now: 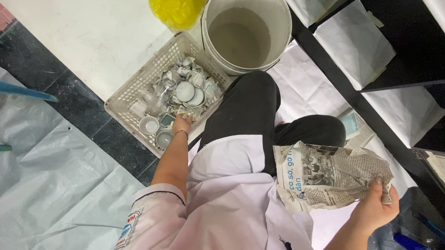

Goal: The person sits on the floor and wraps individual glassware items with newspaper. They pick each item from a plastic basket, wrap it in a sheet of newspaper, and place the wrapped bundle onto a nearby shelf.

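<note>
My left hand (pixel 181 123) reaches down into a white plastic basket (pixel 129 99), its fingers among small white cups (pixel 185 91) and crumpled newspaper scraps; what the fingers hold is hidden. My right hand (pixel 375 206) grips the edge of a crumpled newspaper sheet (pixel 329 175) held over my lap. I sit with black trousers (pixel 247 111) and a white coat (pixel 220 199).
A white bucket (pixel 285 31) with murky water stands behind the basket, a yellow plastic bag (pixel 176 6) beside it. Black shelving (pixel 382 71) lined with white paper runs along the right. Grey tarpaulin (pixel 43 183) covers the floor at left. Blue plastic objects (pixel 411 245) lie at lower right.
</note>
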